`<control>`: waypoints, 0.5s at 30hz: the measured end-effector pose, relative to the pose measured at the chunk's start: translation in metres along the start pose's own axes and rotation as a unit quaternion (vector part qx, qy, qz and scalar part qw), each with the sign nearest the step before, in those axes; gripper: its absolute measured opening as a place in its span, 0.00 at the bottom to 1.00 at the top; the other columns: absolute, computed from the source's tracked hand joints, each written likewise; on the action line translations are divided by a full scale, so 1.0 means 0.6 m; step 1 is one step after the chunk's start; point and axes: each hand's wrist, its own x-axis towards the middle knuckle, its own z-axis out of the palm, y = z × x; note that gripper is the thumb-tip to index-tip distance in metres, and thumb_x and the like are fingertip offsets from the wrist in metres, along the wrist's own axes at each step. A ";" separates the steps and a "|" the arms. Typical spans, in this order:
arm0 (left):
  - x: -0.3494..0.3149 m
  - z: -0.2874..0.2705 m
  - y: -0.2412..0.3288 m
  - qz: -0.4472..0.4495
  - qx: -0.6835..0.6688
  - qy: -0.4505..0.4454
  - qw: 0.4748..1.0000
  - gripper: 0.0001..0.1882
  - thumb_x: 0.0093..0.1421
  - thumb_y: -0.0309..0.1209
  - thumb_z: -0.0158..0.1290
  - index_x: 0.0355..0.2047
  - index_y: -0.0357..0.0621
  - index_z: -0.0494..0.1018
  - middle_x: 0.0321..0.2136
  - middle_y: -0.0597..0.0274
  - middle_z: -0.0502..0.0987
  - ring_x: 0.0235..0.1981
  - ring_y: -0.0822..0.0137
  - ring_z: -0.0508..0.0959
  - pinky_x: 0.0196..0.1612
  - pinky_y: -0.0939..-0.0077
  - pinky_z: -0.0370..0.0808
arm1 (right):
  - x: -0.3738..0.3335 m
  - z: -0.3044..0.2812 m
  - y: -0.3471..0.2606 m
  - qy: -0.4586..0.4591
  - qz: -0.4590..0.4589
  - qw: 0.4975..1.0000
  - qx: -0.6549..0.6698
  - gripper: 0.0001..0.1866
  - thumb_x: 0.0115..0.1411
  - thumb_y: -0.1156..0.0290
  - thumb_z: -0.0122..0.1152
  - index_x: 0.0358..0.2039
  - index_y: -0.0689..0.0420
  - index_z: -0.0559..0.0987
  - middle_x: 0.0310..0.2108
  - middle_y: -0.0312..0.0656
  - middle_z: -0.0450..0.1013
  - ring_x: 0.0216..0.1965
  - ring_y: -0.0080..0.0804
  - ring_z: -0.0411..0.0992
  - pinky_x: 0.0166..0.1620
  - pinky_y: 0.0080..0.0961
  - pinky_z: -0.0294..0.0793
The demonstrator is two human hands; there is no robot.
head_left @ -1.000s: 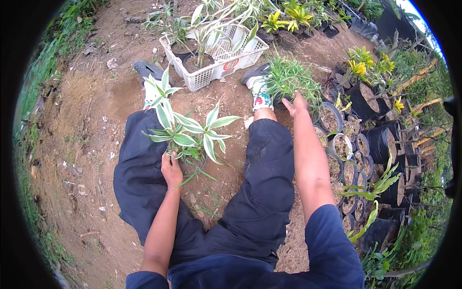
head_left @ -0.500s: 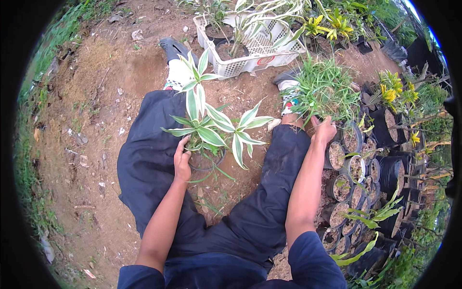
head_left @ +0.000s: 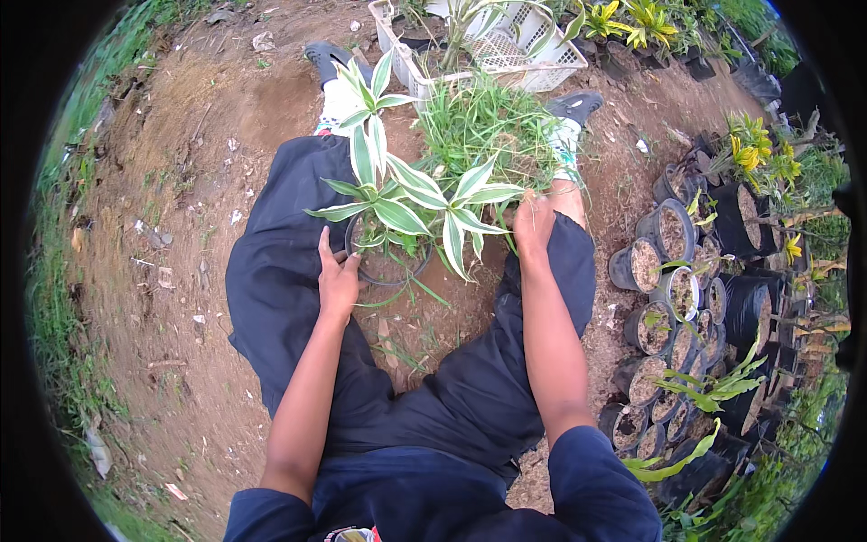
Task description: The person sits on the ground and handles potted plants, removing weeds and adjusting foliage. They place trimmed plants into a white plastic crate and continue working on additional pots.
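Between my legs stands a dark round pot [head_left: 386,282] holding a plant with white-edged striped leaves [head_left: 397,217]. My left hand [head_left: 338,282] is at the pot's left side, its fingers apart and its thumb close to or touching the rim. To the right of the plant, my right hand [head_left: 534,224] is closed on the near end of a big clump of grass [head_left: 492,131] with dry roots or stems in it. Part of the grip is hidden by the grass and leaves. The clump lies beyond the pot, between my feet.
A white plastic crate [head_left: 533,77] with potted plants stands past my feet. At the right are rows of soil-filled pots [head_left: 673,230] and black planting bags [head_left: 745,217]. Yellow-leaved plants [head_left: 748,149] grow beyond them. Bare brown soil [head_left: 181,271] lies at the left.
My right hand has swung the grass clump from over the right foot leftward to between my feet. My left hand has slid from the stems down to the pot's side, its fingers spreading.
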 end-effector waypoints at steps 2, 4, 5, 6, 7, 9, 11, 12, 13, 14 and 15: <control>-0.024 -0.005 -0.002 -0.006 0.069 -0.028 0.997 0.41 0.74 0.30 0.54 0.82 0.59 0.48 0.43 0.46 0.84 0.39 0.55 0.88 0.37 0.58 0.90 | -0.013 -0.001 -0.001 0.011 -0.019 1.000 -0.017 0.24 0.77 0.64 0.47 0.51 0.80 0.74 0.42 0.63 0.82 0.36 0.56 0.88 0.35 0.42 0.93; -0.044 0.001 -0.010 -0.062 0.002 -0.092 0.994 0.36 0.75 0.32 0.53 0.80 0.54 0.53 0.37 0.49 0.85 0.32 0.55 0.88 0.33 0.59 0.90 | -0.028 -0.001 -0.006 -0.002 -0.001 1.000 0.009 0.23 0.78 0.64 0.49 0.51 0.78 0.75 0.41 0.62 0.83 0.39 0.52 0.88 0.36 0.42 0.91; -0.049 0.009 -0.015 -0.085 -0.031 -0.103 0.991 0.32 0.76 0.30 0.49 0.77 0.48 0.54 0.38 0.46 0.84 0.31 0.54 0.89 0.30 0.59 0.90 | -0.038 0.002 -0.008 -0.011 0.020 0.999 0.024 0.22 0.78 0.63 0.49 0.51 0.76 0.77 0.42 0.61 0.83 0.41 0.50 0.87 0.36 0.41 0.90; -0.052 0.018 -0.020 -0.063 -0.083 -0.103 0.989 0.29 0.76 0.30 0.47 0.74 0.46 0.56 0.38 0.44 0.84 0.30 0.54 0.88 0.31 0.59 0.90 | -0.050 0.004 -0.009 -0.015 0.062 0.997 0.039 0.21 0.79 0.63 0.50 0.51 0.74 0.78 0.43 0.61 0.83 0.44 0.47 0.87 0.37 0.40 0.89; -0.051 0.027 -0.023 -0.045 -0.126 -0.097 0.986 0.25 0.76 0.31 0.46 0.71 0.45 0.58 0.38 0.42 0.83 0.29 0.54 0.87 0.32 0.58 0.91 | -0.061 0.003 -0.011 -0.046 0.063 0.997 0.018 0.20 0.78 0.67 0.51 0.52 0.77 0.76 0.48 0.60 0.81 0.41 0.50 0.87 0.36 0.42 0.91; -0.046 0.036 -0.028 -0.026 -0.159 -0.085 0.983 0.21 0.76 0.29 0.40 0.66 0.38 0.60 0.35 0.40 0.82 0.27 0.54 0.87 0.32 0.58 0.91 | -0.088 0.013 -0.014 -0.061 0.056 0.985 0.150 0.21 0.77 0.70 0.53 0.55 0.81 0.70 0.50 0.62 0.79 0.36 0.48 0.87 0.38 0.40 0.93; -0.044 0.028 -0.029 -0.043 -0.167 -0.108 0.979 0.24 0.75 0.26 0.38 0.70 0.37 0.59 0.36 0.36 0.83 0.27 0.50 0.88 0.30 0.57 0.91 | -0.112 0.020 -0.019 -0.048 0.093 0.967 0.233 0.23 0.77 0.72 0.53 0.61 0.80 0.65 0.50 0.64 0.76 0.37 0.48 0.86 0.38 0.37 0.93; -0.045 0.020 -0.029 -0.057 -0.160 -0.111 0.979 0.26 0.74 0.25 0.38 0.71 0.37 0.58 0.37 0.35 0.83 0.28 0.48 0.88 0.29 0.56 0.91 | -0.128 0.023 -0.022 -0.054 0.086 0.962 0.253 0.23 0.77 0.72 0.53 0.62 0.79 0.64 0.50 0.64 0.76 0.37 0.49 0.86 0.38 0.37 0.93; -0.048 0.011 -0.028 -0.056 -0.161 -0.124 0.978 0.25 0.74 0.25 0.37 0.71 0.37 0.58 0.37 0.34 0.83 0.28 0.47 0.88 0.29 0.56 0.91 | -0.149 0.028 -0.023 -0.052 0.080 0.956 0.276 0.23 0.78 0.72 0.53 0.62 0.79 0.64 0.51 0.63 0.76 0.38 0.49 0.86 0.39 0.36 0.93; -0.053 0.002 -0.027 -0.060 -0.153 -0.132 0.978 0.25 0.74 0.24 0.36 0.70 0.36 0.59 0.36 0.33 0.83 0.28 0.46 0.88 0.29 0.56 0.91 | -0.170 0.031 -0.024 -0.046 0.081 0.951 0.294 0.23 0.78 0.72 0.53 0.63 0.78 0.63 0.51 0.63 0.76 0.38 0.50 0.86 0.39 0.36 0.93; -0.058 -0.005 -0.027 -0.066 -0.143 -0.134 0.978 0.25 0.74 0.24 0.36 0.70 0.36 0.59 0.36 0.32 0.83 0.28 0.46 0.88 0.29 0.55 0.91 | -0.188 0.030 -0.025 -0.050 0.109 0.941 0.317 0.23 0.79 0.69 0.52 0.65 0.73 0.66 0.50 0.57 0.78 0.42 0.47 0.86 0.43 0.36 0.92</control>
